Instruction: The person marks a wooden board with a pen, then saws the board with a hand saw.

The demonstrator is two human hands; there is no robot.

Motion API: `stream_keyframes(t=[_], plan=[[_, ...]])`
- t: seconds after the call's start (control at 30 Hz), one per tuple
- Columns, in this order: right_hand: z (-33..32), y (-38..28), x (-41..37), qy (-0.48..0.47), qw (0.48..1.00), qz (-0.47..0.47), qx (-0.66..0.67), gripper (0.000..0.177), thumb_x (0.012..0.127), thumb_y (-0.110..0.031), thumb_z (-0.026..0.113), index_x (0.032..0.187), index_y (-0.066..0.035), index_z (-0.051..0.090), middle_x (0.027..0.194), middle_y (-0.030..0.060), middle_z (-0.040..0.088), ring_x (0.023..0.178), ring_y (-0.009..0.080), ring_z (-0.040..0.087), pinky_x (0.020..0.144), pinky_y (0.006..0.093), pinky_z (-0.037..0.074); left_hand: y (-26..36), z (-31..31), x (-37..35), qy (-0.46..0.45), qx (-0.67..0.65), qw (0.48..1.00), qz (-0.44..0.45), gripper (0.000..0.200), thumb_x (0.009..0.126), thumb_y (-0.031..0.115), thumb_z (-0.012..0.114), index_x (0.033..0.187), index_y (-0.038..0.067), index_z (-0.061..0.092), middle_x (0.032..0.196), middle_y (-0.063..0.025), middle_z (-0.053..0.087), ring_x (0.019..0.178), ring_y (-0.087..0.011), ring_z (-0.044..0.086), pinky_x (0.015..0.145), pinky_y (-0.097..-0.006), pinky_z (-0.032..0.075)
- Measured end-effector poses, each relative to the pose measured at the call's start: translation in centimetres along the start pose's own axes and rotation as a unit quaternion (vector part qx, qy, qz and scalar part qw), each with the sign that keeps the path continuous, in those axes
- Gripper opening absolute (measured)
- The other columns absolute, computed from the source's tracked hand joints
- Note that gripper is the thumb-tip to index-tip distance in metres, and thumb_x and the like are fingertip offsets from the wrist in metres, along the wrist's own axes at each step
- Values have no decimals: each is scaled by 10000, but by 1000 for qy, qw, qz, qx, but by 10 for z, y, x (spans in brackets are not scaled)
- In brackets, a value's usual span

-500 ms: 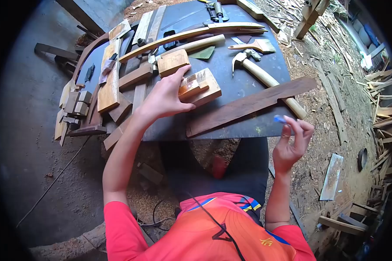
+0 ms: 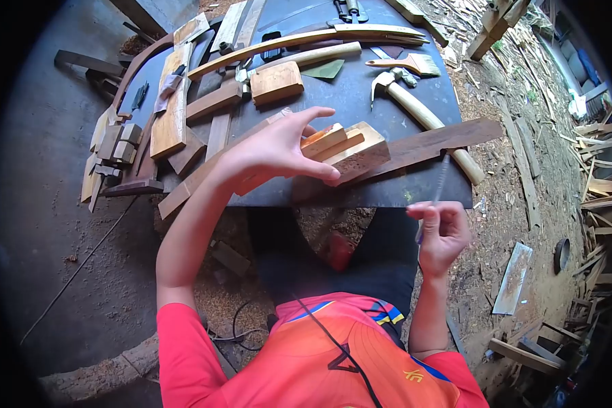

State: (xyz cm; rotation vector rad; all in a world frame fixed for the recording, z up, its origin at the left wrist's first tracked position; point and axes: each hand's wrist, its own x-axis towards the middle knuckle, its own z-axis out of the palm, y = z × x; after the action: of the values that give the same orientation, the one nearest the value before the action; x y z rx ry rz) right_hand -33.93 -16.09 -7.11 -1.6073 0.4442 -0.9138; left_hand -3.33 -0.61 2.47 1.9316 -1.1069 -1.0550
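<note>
On table (image 2: pixel 353 102), plank (image 2: pixel 466 136) across hammer (image 2: pixel 415 109) — left hand (image 2: pixel 285 144) gripping block (image 2: pixel 362 158), right hand (image 2: pixel 446 232) slim tool (image 2: pixel 443 178)

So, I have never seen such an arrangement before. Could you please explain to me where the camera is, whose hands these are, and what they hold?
There is no machine here: a person works with two bare hands. The camera is worn on the head and looks forward and down, so you see the wearer's own arms, shirt and legs.

The left hand is curled around a notched wooden block. The right hand holds a thin, stick-like tool, too blurred to name.

In front is a dark table. On it lie a claw hammer, a paintbrush, a smaller block and a dark plank crossing over the hammer's handle.
</note>
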Motion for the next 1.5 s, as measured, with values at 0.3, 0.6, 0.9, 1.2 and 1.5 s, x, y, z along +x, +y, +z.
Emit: stream_keyframes(t=[0.3, 0.6, 0.9, 1.2, 1.5], plan=[[50, -17, -18, -119, 973, 189, 56, 311, 1109, -30, 563, 1403, 2, 660, 1012, 27, 700, 800, 74, 610, 711, 219, 483, -13, 3, 11, -63, -4, 998, 20, 868, 814, 429, 942, 1544, 104, 601, 1047, -83, 782, 732, -111, 648, 544, -256, 481], [78, 2, -21, -91, 979, 179, 22, 228, 1124, -213, 684, 1104, 12, 712, 870, 30, 708, 790, 78, 620, 717, 256, 492, -20, 14, 9, -74, 6, 993, 91, 917, 822, 351, 956, 1599, 71, 558, 1146, -83, 784, 836, -105, 674, 597, -257, 535], [87, -6, -30, -90, 970, 211, 82, 169, 1126, -113, 635, 1182, 42, 677, 925, 40, 672, 796, 69, 595, 700, 249, 477, -17, 12, 10, -113, 13, 993, 41, 790, 804, 492, 956, 1406, 40, 716, 1060, -95, 787, 877, -139, 681, 692, -317, 573], [65, -8, -33, -148, 982, 113, 34, 408, 1081, -29, 638, 1487, -21, 678, 1013, 22, 585, 891, 94, 528, 772, 247, 439, -5, 8, 8, -112, 35, 993, -12, 804, 790, 527, 951, 1401, 52, 734, 1038, -89, 786, 813, -145, 683, 670, -312, 575], [59, -2, -34, -151, 974, 160, 58, 455, 1032, 4, 734, 1480, -70, 707, 1024, -8, 607, 874, 50, 515, 777, 195, 429, 1, 6, 9, -126, 46, 991, -27, 753, 782, 520, 954, 1357, 70, 771, 984, -80, 789, 806, -144, 693, 667, -316, 578]])
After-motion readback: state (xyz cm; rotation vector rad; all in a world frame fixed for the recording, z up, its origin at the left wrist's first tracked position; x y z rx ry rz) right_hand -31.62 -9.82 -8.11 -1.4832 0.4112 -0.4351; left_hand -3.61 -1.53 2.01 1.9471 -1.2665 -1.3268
